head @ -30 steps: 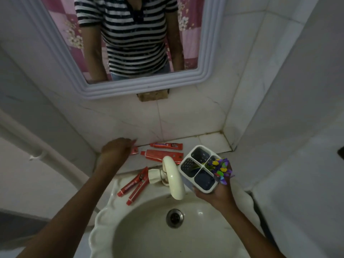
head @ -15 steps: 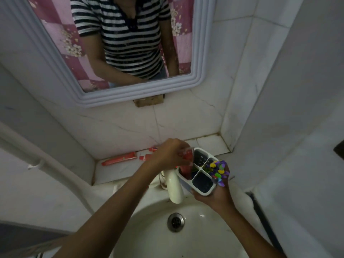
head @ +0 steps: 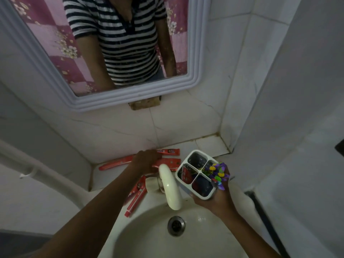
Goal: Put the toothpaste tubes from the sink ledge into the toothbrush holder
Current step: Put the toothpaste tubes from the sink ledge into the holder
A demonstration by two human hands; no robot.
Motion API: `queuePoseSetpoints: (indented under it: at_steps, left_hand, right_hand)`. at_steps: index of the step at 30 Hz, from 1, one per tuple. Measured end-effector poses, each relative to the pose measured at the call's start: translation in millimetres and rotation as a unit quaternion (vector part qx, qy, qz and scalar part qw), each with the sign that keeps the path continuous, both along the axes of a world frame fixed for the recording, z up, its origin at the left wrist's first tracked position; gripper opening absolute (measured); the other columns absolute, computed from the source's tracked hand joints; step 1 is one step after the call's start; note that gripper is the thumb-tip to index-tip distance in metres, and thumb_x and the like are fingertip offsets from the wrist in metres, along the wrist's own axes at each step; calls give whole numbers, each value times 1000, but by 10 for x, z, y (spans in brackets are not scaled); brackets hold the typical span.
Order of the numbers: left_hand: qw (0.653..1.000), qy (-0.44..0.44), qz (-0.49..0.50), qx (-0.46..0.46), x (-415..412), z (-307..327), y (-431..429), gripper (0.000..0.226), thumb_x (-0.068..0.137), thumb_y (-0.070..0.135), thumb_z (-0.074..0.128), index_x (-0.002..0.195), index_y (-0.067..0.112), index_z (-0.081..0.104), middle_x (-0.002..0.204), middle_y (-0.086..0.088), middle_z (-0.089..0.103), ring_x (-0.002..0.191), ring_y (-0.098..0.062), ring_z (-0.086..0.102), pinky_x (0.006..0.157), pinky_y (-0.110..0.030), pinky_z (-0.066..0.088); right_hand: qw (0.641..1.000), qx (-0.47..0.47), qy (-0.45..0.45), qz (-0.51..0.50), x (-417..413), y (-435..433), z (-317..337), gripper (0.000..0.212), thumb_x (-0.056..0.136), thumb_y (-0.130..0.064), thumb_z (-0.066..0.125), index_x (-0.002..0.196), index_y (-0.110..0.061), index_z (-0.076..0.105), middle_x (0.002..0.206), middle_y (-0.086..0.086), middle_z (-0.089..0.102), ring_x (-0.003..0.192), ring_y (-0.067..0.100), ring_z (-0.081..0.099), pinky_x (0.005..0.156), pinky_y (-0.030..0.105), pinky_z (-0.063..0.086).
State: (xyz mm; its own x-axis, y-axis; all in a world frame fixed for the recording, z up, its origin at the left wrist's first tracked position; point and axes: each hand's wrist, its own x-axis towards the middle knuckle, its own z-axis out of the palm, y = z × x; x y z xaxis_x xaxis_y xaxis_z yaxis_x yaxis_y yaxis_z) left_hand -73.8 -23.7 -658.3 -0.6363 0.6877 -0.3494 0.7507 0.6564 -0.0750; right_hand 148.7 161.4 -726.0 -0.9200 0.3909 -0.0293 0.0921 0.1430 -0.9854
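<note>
My right hand [head: 217, 200] holds a white four-compartment toothbrush holder [head: 197, 174] from below, over the basin's right side. A red toothpaste tube [head: 185, 175] stands in its left compartment and a colourful toy-like bunch [head: 217, 173] sticks out of the right one. My left hand [head: 147, 161] rests on the tiled ledge, fingers down over two red tubes, one at the wall [head: 170, 152] and one nearer the tap [head: 170, 162]. A long red tube [head: 116, 163] lies to the left of the hand. Two more red tubes [head: 135, 198] lie on the basin rim under my forearm.
A cream tap [head: 170, 187] juts over the white basin [head: 130, 237] between my hands, with the drain [head: 176, 225] below it. A framed mirror [head: 134, 97] hangs on the tiled wall above the ledge. A white pipe [head: 42, 174] runs along the left wall.
My left hand dropped a red tube into the holder's left compartment and has gone back to the ledge, landing on the two tubes by the wall. The holder stays in my right hand.
</note>
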Motion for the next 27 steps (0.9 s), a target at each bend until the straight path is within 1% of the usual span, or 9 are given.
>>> queuePoseSetpoints:
  at_steps: [2, 6, 9, 13, 16, 20, 23, 25, 27]
  left_hand:
    - [999, 19, -29, -10, -34, -34, 36, 47, 81, 47, 66, 122, 28, 55, 123, -1, 63, 112, -22, 62, 87, -38, 52]
    - [999, -25, 4, -29, -46, 114, 130, 65, 76, 42, 73, 134, 28, 48, 130, -3, 59, 118, -24, 58, 93, -38, 50]
    - [984, -97, 117, 98, -75, 390, 108, 59, 75, 33, 78, 126, 21, 50, 115, -7, 68, 82, -17, 67, 68, -27, 54]
    - [851, -213, 218, 428, 41, 874, 183, 41, 73, 20, 82, 108, 21, 62, 104, -1, 71, 91, -19, 70, 87, -38, 57]
    - [787, -312, 169, 506, 242, 1128, 416, 25, 76, 11, 79, 99, 11, 68, 98, -7, 74, 92, -21, 72, 91, -39, 57]
    - [813, -330, 81, 473, 436, 1067, 718, 19, 77, 12, 78, 93, 7, 68, 90, -7, 74, 85, -19, 73, 81, -33, 60]
    - [878, -255, 44, 404, 496, 868, 854, 16, 74, 20, 82, 82, 22, 69, 77, 3, 71, 69, -8, 65, 65, -28, 55]
    - [933, -162, 21, 321, 489, 754, 863, 19, 73, 31, 81, 88, 20, 74, 86, -1, 74, 77, -13, 66, 73, -36, 57]
    - [957, -124, 31, 261, 467, 670, 820, 21, 72, 36, 80, 88, 24, 74, 91, 6, 70, 85, -14, 64, 79, -35, 55]
  right_hand:
    - [999, -38, 36, 8, -6, -24, 5, 92, 59, 34, 81, 133, 0, 37, 125, 3, 61, 112, 3, 67, 83, 16, 59]
    - [999, -33, 31, -7, -18, -19, -40, 92, 63, 30, 81, 137, -7, 38, 130, 11, 60, 118, 14, 66, 82, 19, 59]
    - [998, -45, 34, -18, -20, -12, -80, 98, 56, 27, 86, 135, -1, 35, 130, 10, 58, 113, -3, 64, 84, 13, 57]
    - [1000, -6, 25, -14, -3, 17, -106, 105, 53, 3, 96, 138, -9, 35, 133, 1, 58, 122, 2, 60, 91, 15, 55]
    - [999, 28, 38, -12, -8, 25, -114, 110, 53, 7, 97, 140, -4, 31, 135, 0, 56, 125, 5, 59, 93, 16, 54]
    - [998, 44, 29, -30, -23, 10, -61, 106, 52, -11, 97, 138, -9, 34, 135, 4, 58, 123, 9, 61, 96, 29, 57]
    - [998, 53, 17, -32, -35, 24, -34, 99, 56, -26, 100, 136, -26, 42, 129, -8, 64, 119, 7, 64, 97, 39, 58]
    - [997, 77, -6, -13, -42, 28, 3, 95, 52, -37, 103, 131, -38, 50, 121, -15, 69, 112, 4, 68, 96, 47, 58]
    - [996, 80, 12, -42, -46, 80, -78, 109, 50, -26, 105, 138, -17, 42, 130, -1, 64, 120, 16, 65, 94, 50, 59]
